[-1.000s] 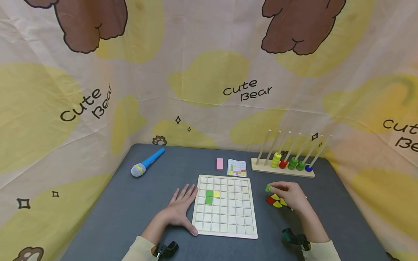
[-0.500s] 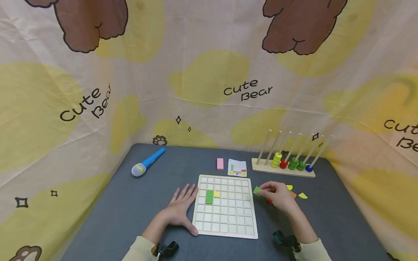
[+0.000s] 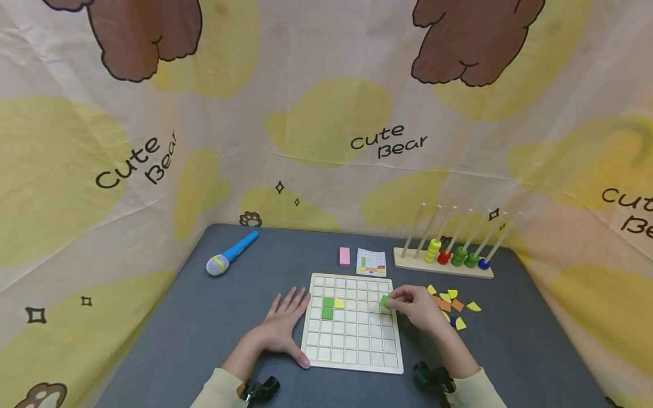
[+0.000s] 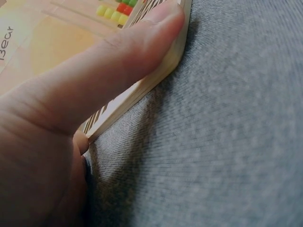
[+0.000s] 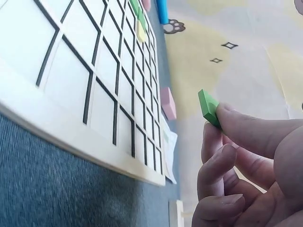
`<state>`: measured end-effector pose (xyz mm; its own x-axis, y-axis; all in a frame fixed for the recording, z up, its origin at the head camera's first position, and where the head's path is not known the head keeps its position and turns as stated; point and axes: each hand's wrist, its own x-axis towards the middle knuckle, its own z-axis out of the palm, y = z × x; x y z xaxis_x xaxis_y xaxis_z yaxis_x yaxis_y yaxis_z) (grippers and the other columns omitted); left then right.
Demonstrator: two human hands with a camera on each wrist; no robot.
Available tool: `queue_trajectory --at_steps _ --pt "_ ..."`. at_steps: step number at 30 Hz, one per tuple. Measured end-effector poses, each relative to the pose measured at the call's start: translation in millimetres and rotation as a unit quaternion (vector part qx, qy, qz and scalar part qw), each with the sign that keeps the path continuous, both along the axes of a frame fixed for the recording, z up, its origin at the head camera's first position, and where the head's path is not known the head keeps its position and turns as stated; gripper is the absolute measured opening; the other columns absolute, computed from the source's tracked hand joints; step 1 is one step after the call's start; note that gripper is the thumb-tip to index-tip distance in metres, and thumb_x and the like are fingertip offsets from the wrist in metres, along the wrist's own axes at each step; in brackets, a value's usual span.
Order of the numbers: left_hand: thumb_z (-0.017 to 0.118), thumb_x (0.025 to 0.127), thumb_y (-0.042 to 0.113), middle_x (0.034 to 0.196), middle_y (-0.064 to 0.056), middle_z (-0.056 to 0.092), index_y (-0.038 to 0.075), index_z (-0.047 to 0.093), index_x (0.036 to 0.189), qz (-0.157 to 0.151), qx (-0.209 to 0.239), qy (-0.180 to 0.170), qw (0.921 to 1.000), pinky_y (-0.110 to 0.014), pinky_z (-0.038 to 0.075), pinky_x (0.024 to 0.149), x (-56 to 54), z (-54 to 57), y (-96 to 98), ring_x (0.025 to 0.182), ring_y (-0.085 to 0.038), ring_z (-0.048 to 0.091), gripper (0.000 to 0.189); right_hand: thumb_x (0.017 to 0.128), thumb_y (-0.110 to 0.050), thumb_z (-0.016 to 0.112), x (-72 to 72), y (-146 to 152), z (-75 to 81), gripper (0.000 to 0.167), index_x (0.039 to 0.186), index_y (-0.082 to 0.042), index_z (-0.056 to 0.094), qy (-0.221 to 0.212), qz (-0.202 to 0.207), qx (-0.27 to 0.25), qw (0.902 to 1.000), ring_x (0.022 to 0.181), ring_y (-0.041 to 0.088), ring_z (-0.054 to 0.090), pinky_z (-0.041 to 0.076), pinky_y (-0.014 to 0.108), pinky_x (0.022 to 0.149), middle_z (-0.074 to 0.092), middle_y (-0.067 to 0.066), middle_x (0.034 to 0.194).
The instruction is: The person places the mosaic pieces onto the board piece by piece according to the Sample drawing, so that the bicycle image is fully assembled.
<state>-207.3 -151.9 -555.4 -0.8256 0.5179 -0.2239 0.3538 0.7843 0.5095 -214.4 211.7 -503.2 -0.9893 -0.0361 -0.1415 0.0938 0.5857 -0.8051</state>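
A white grid board (image 3: 352,366) with a pale wooden frame lies on the dark grey table. Two green squares (image 3: 327,307) and one yellow piece (image 3: 339,304) sit in its cells at the upper left. My left hand (image 3: 282,327) rests along the board's left edge, fingers spread; its thumb (image 4: 142,42) lies over the near corner in the left wrist view. Between thumb and fingertips my right hand (image 3: 419,309) pinches a green square tile (image 5: 208,108), held over the board's right edge. The other fingers of that hand are curled beneath.
Right of the board lie several loose yellow, orange and blue pieces (image 3: 457,306), partly behind the right hand. Beyond the board are a pink block (image 3: 344,256), a pattern card (image 3: 371,262) and a peg stand with coloured beads (image 3: 442,263). A blue microphone (image 3: 232,253) lies far left.
My right hand has carried the green tile leftward from the loose pieces to the board's right edge, uncovering more of the pile. The left hand has stayed in place.
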Motion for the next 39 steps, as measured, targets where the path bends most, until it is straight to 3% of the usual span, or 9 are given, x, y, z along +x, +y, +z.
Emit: queue_trajectory --at_steps 15,25,39 --pt "0.082 0.050 0.081 0.172 -0.004 0.000 0.019 0.006 0.164 0.001 0.005 -0.005 1.0000 -0.061 -0.006 0.123 1.8 1.5 -0.3 0.157 -0.030 -0.009 0.151 0.086 -0.019 0.082 -3.6 -24.3 -6.1 0.013 0.095 -0.011 0.077 0.008 0.025 -0.011 0.9996 0.076 0.019 0.055 0.046 0.028 0.064 0.068 0.001 0.080" --pt "0.084 0.050 0.079 0.172 -0.004 0.000 0.019 0.006 0.164 0.007 0.013 -0.009 0.9998 -0.062 -0.006 0.122 3.5 6.4 0.7 0.157 -0.030 -0.009 0.151 0.085 -0.022 0.082 -5.4 -48.1 -9.4 0.013 0.091 -0.013 0.076 0.006 0.069 -0.012 0.9975 0.072 0.018 0.054 0.043 0.028 0.060 0.065 0.001 0.076" --pt "0.086 0.052 0.075 0.172 -0.006 0.000 0.016 0.007 0.164 0.000 0.012 -0.011 0.9999 -0.062 -0.006 0.122 2.3 6.3 1.0 0.157 -0.032 -0.009 0.150 0.085 -0.020 0.082 3.7 -71.7 -18.9 0.013 0.090 -0.010 0.073 0.009 0.112 -0.034 0.9931 0.069 0.015 0.056 0.046 0.027 0.059 0.064 0.000 0.076"
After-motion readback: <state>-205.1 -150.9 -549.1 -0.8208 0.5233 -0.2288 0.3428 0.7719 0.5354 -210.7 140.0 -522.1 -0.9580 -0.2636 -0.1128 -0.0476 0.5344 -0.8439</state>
